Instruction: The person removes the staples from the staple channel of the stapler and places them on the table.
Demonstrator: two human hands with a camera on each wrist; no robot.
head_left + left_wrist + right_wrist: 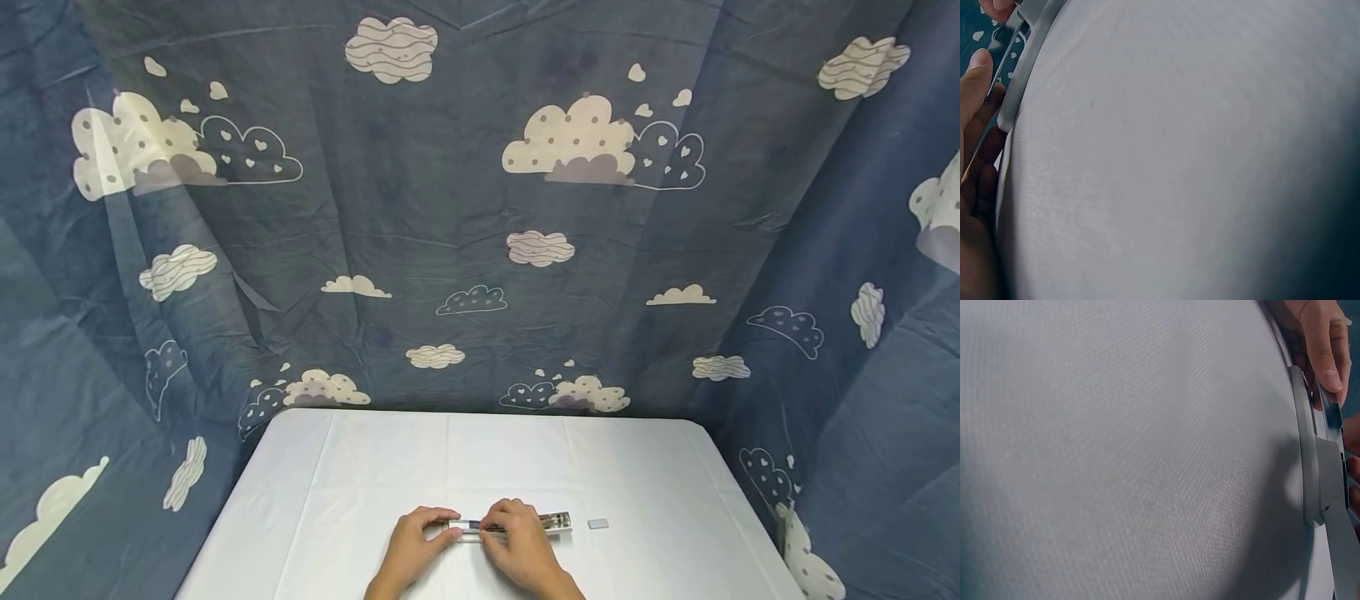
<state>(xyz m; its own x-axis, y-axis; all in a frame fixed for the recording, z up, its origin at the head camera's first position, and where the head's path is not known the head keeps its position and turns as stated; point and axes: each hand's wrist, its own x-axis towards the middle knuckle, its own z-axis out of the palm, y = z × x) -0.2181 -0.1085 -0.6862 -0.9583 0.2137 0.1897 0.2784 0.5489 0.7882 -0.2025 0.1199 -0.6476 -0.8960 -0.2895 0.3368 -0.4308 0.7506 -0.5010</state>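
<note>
A stapler (557, 522) with a grey-white base (1305, 450) and a metal staple channel lies lengthwise near the front of the white table, its top cover folded back toward the right. My left hand (411, 543) grips its left end between thumb and fingertips. At the middle of the channel, my right hand (523, 550) pinches with thumb and forefinger; I cannot tell whether something small is between them. In the left wrist view, the left fingers (982, 65) lie along the channel beside the base. To the right of the stapler sits a small grey block (597, 523), like a strip of staples.
A white cloth with fold lines covers the table (360, 467). Dark blue curtains (420, 183) printed with clouds hang behind it and on both sides.
</note>
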